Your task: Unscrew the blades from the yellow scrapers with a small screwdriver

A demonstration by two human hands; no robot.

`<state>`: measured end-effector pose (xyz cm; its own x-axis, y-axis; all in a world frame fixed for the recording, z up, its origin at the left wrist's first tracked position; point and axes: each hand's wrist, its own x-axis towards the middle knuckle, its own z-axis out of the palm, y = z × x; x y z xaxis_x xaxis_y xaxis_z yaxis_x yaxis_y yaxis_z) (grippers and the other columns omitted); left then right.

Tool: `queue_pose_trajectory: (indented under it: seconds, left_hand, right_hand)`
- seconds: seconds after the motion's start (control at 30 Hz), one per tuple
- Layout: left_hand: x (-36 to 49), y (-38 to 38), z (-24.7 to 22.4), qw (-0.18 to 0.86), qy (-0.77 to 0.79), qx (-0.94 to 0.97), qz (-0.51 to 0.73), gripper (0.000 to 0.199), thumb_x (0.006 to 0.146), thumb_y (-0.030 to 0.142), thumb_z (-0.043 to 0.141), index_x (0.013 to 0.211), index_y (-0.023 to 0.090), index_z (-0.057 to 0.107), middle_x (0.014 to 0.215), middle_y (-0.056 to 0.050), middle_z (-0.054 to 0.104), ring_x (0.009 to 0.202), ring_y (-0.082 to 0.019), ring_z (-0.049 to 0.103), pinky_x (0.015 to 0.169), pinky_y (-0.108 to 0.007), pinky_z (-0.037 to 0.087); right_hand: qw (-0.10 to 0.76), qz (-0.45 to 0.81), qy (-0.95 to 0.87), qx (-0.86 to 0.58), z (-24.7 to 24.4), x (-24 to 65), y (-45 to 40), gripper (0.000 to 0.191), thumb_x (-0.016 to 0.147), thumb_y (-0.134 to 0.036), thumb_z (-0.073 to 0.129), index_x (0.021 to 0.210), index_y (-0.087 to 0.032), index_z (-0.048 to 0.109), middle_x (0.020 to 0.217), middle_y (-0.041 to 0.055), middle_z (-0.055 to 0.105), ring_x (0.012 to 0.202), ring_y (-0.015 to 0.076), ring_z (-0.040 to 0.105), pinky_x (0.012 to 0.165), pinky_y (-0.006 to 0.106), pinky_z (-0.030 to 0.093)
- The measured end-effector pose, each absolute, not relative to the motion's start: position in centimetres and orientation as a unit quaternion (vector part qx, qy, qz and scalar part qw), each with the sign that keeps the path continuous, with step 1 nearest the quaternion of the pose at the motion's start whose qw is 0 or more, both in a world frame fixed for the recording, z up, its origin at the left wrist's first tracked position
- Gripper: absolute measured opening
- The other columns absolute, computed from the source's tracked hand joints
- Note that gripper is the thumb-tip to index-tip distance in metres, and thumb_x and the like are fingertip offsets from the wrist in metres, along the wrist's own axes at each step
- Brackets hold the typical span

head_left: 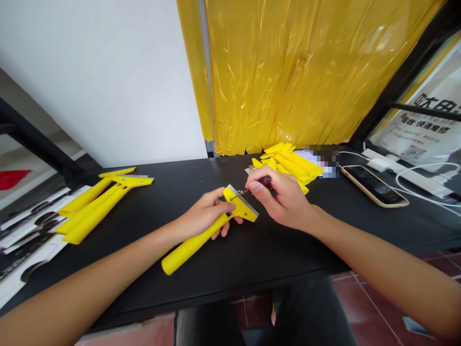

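Note:
My left hand (212,211) is closed around the neck of a yellow scraper (194,245), whose handle slants down to the left. Along the far right edge of its wide head runs a metal strip. A screwdriver (265,180) with a dark handle is pinched in my right hand (283,197). Its thin shaft points left, and the tip meets the scraper's head near one of its screw holes. Whether a screw sits under the tip is too small to tell. Behind my right hand lies a pile of yellow scraper parts (295,166).
Several yellow scrapers (97,206) lie at the left of the black table (288,250), beside white boxes (43,259). On the right are a phone (374,185), white cables and a power strip (403,170). Yellow plastic sheeting (288,72) and a white panel (108,72) stand behind.

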<state>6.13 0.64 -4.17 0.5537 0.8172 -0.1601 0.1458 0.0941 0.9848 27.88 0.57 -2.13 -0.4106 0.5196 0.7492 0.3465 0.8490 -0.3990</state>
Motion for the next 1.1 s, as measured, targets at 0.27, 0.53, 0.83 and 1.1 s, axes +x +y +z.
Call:
queue_pose_trajectory:
  seconds: [0.27, 0.53, 0.83, 1.1]
  left_hand:
    - [6.0, 0.7, -4.1, 0.635, 0.389, 0.615, 0.258, 0.024, 0.093, 0.032, 0.060, 0.111, 0.017, 0.052, 0.087, -0.009, 0.073, 0.046, -0.014, 0.063, 0.034, -0.020, 0.044]
    - [6.0, 0.7, -4.2, 0.632, 0.391, 0.617, 0.258, 0.022, 0.093, 0.032, 0.059, 0.109, 0.017, 0.051, 0.087, -0.009, 0.073, 0.046, -0.014, 0.062, 0.034, -0.020, 0.044]
    - [5.9, 0.7, -4.3, 0.630, 0.409, 0.610, 0.253, 0.022, 0.093, 0.032, 0.059, 0.108, 0.019, 0.050, 0.083, -0.006, 0.072, 0.045, -0.013, 0.059, 0.033, -0.020, 0.043]
    - [5.0, 1.2, -3.9, 0.664, 0.406, 0.600, 0.188, 0.021, 0.094, 0.038, 0.056, 0.102, 0.019, 0.053, 0.076, -0.005, 0.070, 0.041, -0.012, 0.054, 0.033, -0.021, 0.042]
  right_hand:
    - [0.473, 0.098, -0.828, -0.286, -2.2, 28.0, 0.6, 0.018, 0.103, -0.035, 0.051, 0.096, -0.022, 0.060, 0.083, 0.0014, 0.067, 0.070, 0.0132, 0.059, 0.064, 0.026, 0.044]
    - [0.460, 0.102, -0.838, -0.275, -2.4, 28.0, 0.7, 0.010, 0.102, -0.029, 0.052, 0.098, -0.021, 0.057, 0.084, 0.0007, 0.064, 0.070, 0.0118, 0.058, 0.063, 0.025, 0.044]
    - [0.414, 0.120, -0.866, -0.254, -2.7, 28.7, 1.5, 0.011, 0.103, -0.023, 0.044, 0.114, -0.023, 0.046, 0.091, 0.0021, 0.059, 0.071, 0.0140, 0.056, 0.064, 0.028, 0.044]
    - [0.298, 0.115, -0.923, -0.214, -1.0, 29.5, 1.2, 0.033, 0.105, -0.025, 0.040, 0.137, -0.022, 0.038, 0.090, 0.0035, 0.059, 0.077, 0.0180, 0.057, 0.073, 0.033, 0.048]
